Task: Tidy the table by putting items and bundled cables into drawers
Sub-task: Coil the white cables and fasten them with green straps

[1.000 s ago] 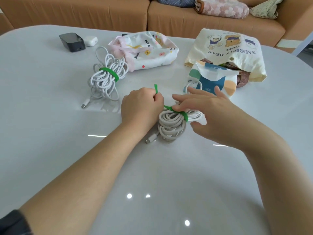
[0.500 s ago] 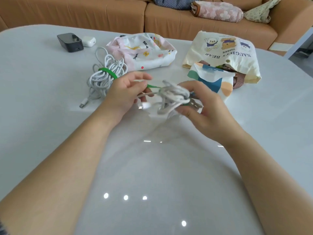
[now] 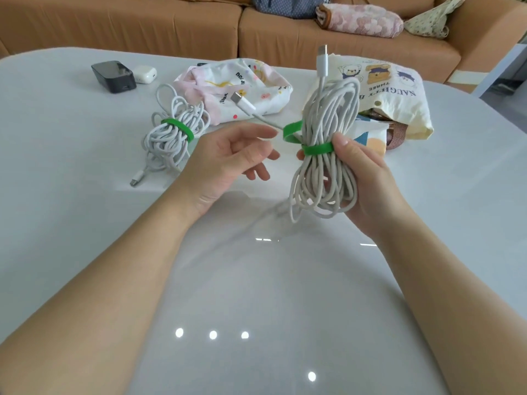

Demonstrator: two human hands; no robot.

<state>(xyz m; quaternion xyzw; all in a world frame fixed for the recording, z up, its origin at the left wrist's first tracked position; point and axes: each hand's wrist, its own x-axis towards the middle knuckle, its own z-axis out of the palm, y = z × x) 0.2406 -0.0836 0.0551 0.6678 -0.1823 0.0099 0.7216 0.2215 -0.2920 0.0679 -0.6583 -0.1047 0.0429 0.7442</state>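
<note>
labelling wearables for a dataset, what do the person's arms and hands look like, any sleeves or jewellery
Both forearms are bare to the frame's edge, with no sleeve in view. The left hand and right hand wear no gloves, rings, watch or bracelet.

Table (image 3: 57, 223) with cable bundle (image 3: 171, 141), pouch (image 3: 242, 89), charger (image 3: 114, 76)

Held cable bundle (image 3: 328, 115): off-white, plain. Its tie (image 3: 318, 149): bright green.
Second cable bundle (image 3: 168, 143): off-white too, w/ green band (image 3: 178, 128).
Table (image 3: 256, 280): glossy pale grey-white, no pattern.
Charger block (image 3: 114, 76): black.
Earbud case (image 3: 145, 74): white.
Pouch (image 3: 242, 84): white w/ pink trim, scattered cartoon print in yellow and red, black lettering.
Tote (image 3: 399, 109): cream, bear prints in brown and navy, dark lettering.
Small pouch (image 3: 373, 138): white w/ blue and orange patches.
Sofa (image 3: 142, 27): tan-orange, plain.
Blanket roll (image 3: 359, 19): pink floral.
</note>
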